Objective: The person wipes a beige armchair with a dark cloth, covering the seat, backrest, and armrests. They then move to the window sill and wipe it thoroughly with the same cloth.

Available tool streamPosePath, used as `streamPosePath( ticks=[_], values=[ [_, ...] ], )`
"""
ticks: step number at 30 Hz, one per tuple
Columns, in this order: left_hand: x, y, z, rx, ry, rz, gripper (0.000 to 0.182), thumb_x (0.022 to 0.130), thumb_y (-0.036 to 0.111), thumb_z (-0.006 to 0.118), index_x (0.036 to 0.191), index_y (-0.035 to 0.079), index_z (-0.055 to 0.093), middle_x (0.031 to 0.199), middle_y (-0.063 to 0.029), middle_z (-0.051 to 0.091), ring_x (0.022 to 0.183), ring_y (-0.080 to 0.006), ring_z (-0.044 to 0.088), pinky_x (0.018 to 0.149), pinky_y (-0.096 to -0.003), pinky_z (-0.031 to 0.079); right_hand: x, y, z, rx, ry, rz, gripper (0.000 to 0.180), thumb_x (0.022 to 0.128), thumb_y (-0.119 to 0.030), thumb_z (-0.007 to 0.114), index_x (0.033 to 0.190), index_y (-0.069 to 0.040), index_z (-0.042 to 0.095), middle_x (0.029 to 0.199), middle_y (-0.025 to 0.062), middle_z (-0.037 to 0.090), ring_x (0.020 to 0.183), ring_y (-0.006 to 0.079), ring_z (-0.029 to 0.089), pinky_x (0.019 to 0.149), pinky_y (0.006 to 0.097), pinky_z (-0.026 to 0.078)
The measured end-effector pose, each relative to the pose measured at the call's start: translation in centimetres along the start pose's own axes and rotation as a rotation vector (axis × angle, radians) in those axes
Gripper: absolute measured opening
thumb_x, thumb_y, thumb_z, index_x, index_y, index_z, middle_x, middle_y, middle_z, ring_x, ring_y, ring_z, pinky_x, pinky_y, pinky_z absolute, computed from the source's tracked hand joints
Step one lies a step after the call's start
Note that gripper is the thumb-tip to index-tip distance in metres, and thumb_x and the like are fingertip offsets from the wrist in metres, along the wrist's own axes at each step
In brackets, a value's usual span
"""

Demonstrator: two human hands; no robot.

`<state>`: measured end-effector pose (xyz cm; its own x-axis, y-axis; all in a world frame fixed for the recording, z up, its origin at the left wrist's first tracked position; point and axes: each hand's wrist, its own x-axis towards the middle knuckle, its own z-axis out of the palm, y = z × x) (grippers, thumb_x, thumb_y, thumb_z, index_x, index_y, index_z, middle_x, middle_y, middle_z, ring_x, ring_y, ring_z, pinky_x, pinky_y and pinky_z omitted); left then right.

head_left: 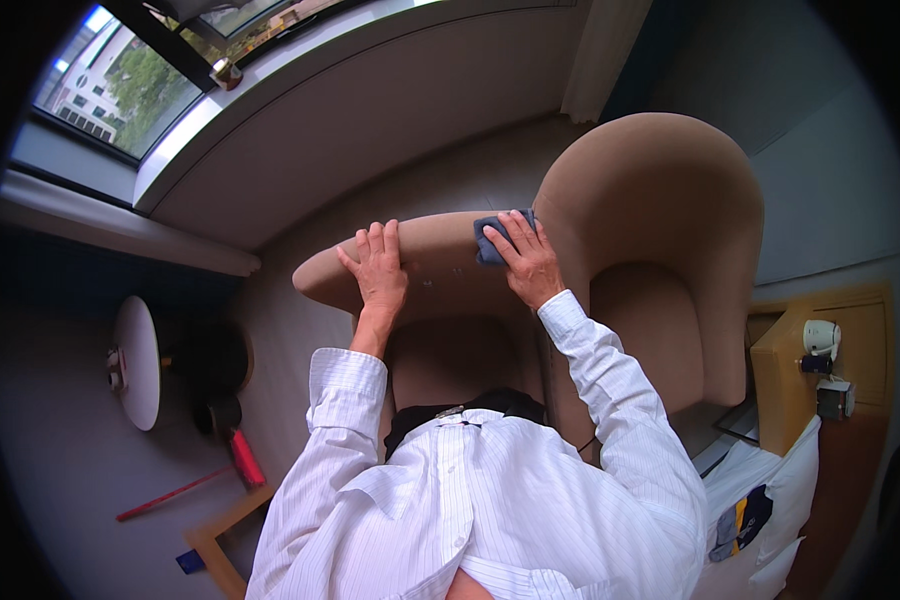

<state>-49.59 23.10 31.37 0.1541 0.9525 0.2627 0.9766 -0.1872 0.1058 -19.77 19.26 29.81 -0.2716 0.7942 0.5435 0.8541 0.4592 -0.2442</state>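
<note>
Directly before me stands a brown upholstered armchair point(450, 240), its backrest farthest from me. My left hand point(379, 266) rests on the left part of the backrest's top edge, fingers curled over it, with nothing else in it. A folded dark blue-grey cloth point(487, 251) lies against the backrest near its right end. Over this cloth my right hand point(529, 259) is spread, pressing it to the upholstery. A few small pale marks point(442, 277) show on the backrest between my hands. The seat point(457, 360) is in shadow below my arms.
A second brown armchair point(652, 172) adjoins on the right. Further right, a wooden cabinet point(787, 375) bears a white kettle point(821, 337), beside a bed with white linen point(784, 487). On the left are a round white table point(139, 364) and a red long-handled broom point(246, 461). A windowsill point(300, 64) runs behind.
</note>
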Motion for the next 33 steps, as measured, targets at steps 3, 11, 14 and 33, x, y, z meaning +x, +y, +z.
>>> streamPosePath(
  ticks=[3,11,14,33],
  values=[
    [-0.1,-0.1,-0.1,0.03,0.024,0.006,0.099,0.075,0.023,0.097,0.16,0.022,0.046,0.156,-0.0056,0.048,0.152,-0.0338,0.041,0.122,-0.0805,0.019,0.3,0.0,0.2,0.044,0.009,-0.005,0.068,0.088,0.0,0.071,0.153,-0.018,0.063,0.161,0.0151,0.058,0.152,0.0371,0.051,0.124,0.0585,0.04],
    [-0.2,0.6,-0.6,-0.01,0.032,-0.046,0.095,0.074,0.019,0.097,0.156,0.021,0.049,0.153,-0.0038,0.05,0.15,-0.0316,0.043,0.125,-0.0783,0.019,1.1,-0.5,0.5,0.083,-0.021,0.003,0.068,0.088,-0.003,0.072,0.153,-0.016,0.063,0.162,0.0164,0.056,0.152,0.0375,0.051,0.124,0.0581,0.038],
    [-0.1,0.5,-0.2,-0.016,0.023,-0.082,0.1,0.068,0.019,0.1,0.156,0.023,0.051,0.154,-0.0027,0.051,0.152,-0.0314,0.042,0.124,-0.0786,0.019,1.5,-0.7,1.2,0.089,-0.031,-0.018,0.068,0.088,-0.004,0.072,0.154,-0.016,0.062,0.162,0.0165,0.056,0.153,0.0372,0.05,0.124,0.0585,0.037],
    [-8.9,0.2,1.1,-0.207,0.186,-0.255,0.105,0.082,0.02,0.093,0.171,0.025,0.036,0.181,-0.0152,0.019,0.167,-0.0431,0.016,0.127,-0.0725,0.019,4.6,-3.0,4.7,0.046,-0.112,-0.275,0.07,0.09,-0.002,0.07,0.158,-0.015,0.059,0.165,0.0164,0.054,0.154,0.0366,0.05,0.128,0.0584,0.033]
  ],
)
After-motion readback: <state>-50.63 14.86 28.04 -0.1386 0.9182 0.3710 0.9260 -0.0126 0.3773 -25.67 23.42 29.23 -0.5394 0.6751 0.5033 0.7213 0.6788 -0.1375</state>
